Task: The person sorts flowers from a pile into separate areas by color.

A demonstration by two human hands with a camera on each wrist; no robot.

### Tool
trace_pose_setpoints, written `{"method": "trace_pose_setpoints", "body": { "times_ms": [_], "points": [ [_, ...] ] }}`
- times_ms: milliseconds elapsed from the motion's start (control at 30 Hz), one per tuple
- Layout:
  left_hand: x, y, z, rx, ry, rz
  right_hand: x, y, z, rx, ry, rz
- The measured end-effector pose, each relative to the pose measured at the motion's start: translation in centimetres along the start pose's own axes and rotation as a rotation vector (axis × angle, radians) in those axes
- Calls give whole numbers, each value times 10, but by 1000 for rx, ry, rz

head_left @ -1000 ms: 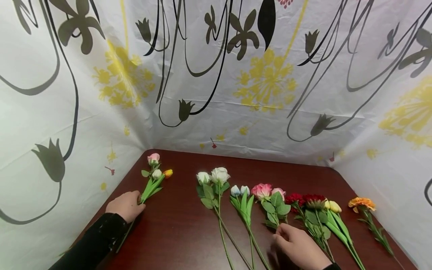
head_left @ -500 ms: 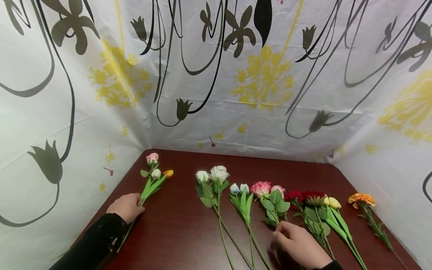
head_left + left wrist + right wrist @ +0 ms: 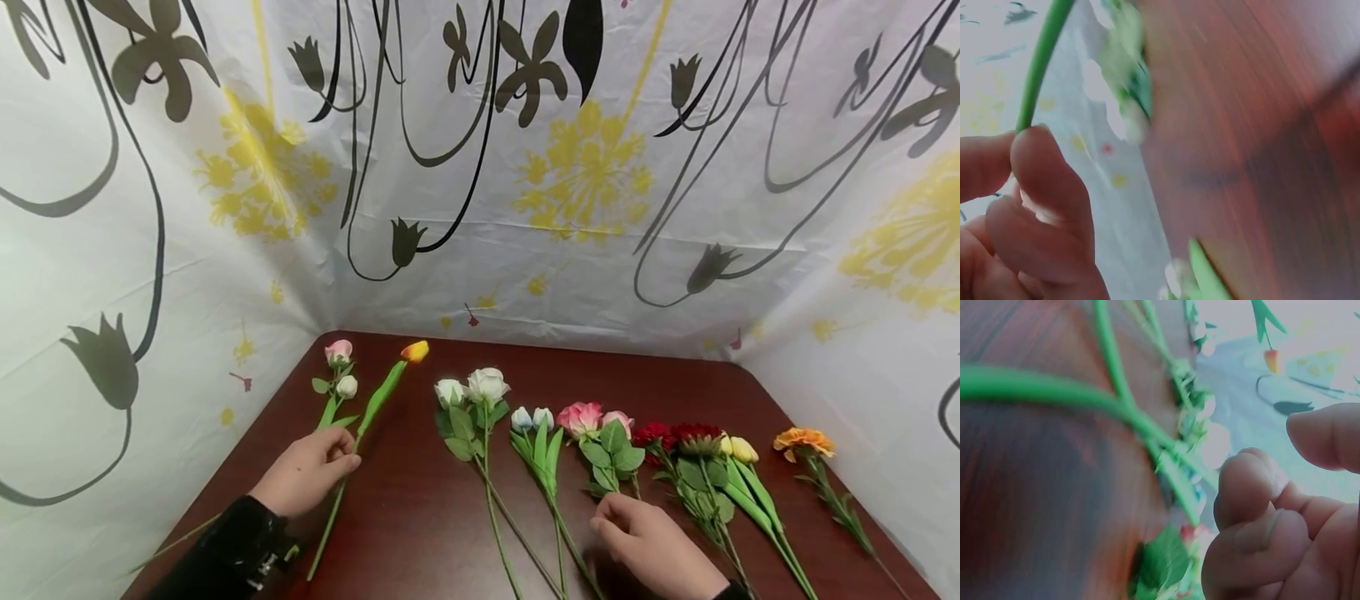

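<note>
My left hand (image 3: 306, 473) pinches the green stem of an orange-yellow tulip (image 3: 416, 351) between thumb and fingers, holding it upright and tilted right. In the left wrist view the stem (image 3: 1044, 62) rises from the fingertips. Behind that hand lie a pink rose (image 3: 339, 351) and a white tulip (image 3: 347, 387), their stems partly hidden by it. My right hand (image 3: 654, 543) hovers by the table with loosely curled fingers and holds nothing; in the right wrist view its thumb stands apart from the fingers (image 3: 1254, 544). Pink roses (image 3: 581, 419) lie just beyond it.
Across the dark red table (image 3: 420, 467) lie white roses (image 3: 487, 386), pale blue tulips (image 3: 532, 419), dark red flowers (image 3: 696, 437), yellow tulips (image 3: 741, 451) and an orange flower (image 3: 804, 442). A patterned white cloth (image 3: 465, 192) surrounds the table's back and sides.
My left hand has lifted the orange-yellow tulip away from the pink rose and white tulip, moving it right. My right hand has shifted slightly left.
</note>
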State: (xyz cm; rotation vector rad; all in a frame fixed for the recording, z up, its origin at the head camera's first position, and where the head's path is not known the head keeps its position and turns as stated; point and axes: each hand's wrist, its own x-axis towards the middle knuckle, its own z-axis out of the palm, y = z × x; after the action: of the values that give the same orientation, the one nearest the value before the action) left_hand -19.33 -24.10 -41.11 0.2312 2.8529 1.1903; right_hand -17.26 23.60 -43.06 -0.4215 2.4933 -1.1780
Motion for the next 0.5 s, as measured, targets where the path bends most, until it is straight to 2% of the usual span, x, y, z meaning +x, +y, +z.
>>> {"method": "trace_pose_setpoints", "body": {
  "times_ms": [167, 400, 500],
  "points": [
    [0, 18, 17, -250, -145, 107, 1, -20, 7, 29, -19, -46],
    [-3, 56, 57, -469, -273, 152, 4, -51, 26, 1, -83, -146],
    [-8, 70, 73, -558, -354, 172, 3, -61, 37, -2, -102, -167]
  ]
}}
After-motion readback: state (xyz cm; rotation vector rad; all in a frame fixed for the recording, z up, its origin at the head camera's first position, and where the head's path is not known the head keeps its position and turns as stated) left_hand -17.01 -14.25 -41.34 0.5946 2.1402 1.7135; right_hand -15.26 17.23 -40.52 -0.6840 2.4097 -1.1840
